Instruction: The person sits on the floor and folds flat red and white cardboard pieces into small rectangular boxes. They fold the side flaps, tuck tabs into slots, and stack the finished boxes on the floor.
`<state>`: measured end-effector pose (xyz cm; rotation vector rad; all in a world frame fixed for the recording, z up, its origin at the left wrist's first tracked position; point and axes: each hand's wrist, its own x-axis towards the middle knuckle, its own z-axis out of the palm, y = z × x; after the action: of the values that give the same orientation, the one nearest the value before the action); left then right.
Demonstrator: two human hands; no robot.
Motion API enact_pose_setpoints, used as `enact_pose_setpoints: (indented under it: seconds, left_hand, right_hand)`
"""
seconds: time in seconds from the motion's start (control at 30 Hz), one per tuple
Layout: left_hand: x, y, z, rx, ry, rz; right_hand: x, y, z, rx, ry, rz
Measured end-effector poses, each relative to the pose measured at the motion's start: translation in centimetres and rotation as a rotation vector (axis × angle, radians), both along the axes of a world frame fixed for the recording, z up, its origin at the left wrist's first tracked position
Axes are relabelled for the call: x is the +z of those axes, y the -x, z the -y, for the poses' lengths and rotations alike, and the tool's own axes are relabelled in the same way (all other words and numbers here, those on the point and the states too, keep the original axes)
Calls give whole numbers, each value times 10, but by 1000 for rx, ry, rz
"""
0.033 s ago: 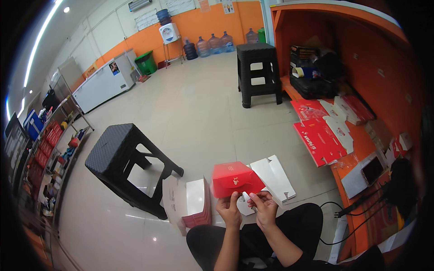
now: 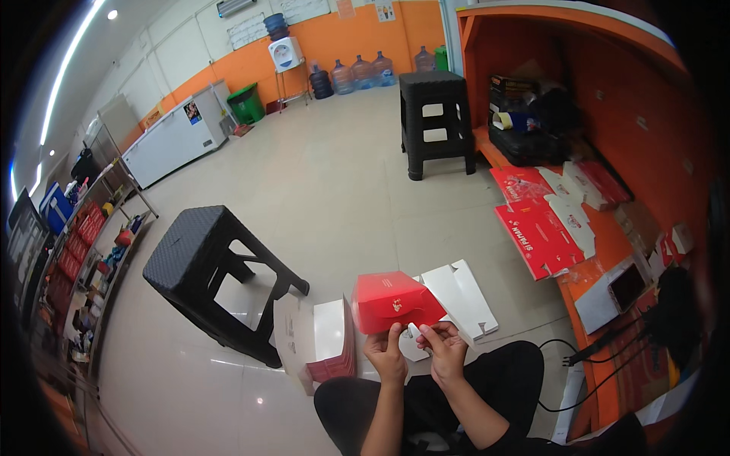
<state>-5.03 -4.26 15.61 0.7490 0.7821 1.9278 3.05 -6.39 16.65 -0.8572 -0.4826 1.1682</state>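
A partly folded red cardboard box (image 2: 394, 300) with white inner flaps is above my lap. My left hand (image 2: 386, 356) is closed in a pinch on its near edge, thumb up. Close beside it, my right hand (image 2: 446, 351) pinches a small white tab (image 2: 414, 330) and the box's white flap at the right. The fingers beneath the cardboard are partly hidden. Left of my knee is a stack of flat cartons (image 2: 331, 366), red at the edges and white on top. White carton blanks (image 2: 462, 296) lie on the floor beyond the box, to the right.
A black plastic stool (image 2: 190, 247) stands at the left, another stool (image 2: 433, 99) farther off. Along the right runs an orange shelf (image 2: 604, 239) bearing red cartons (image 2: 536, 235), a phone (image 2: 627, 287) and bags. A black cable (image 2: 549, 406) hangs by my right knee.
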Motion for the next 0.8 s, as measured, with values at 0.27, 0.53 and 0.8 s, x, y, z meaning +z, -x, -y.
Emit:
enact_pose_setpoints:
  seconds: [0.27, 0.53, 0.8]
  left_hand:
    - [-10, 5, 6, 49, 42, -12]
    - [-50, 56, 4, -51, 187, 104]
    - [-65, 106, 4, -8, 215, 95]
  right_hand:
    - [-2, 28, -6, 115, 5, -178]
    - [-16, 57, -48, 428, 74, 52]
    - [-22, 118, -79, 768, 70, 59]
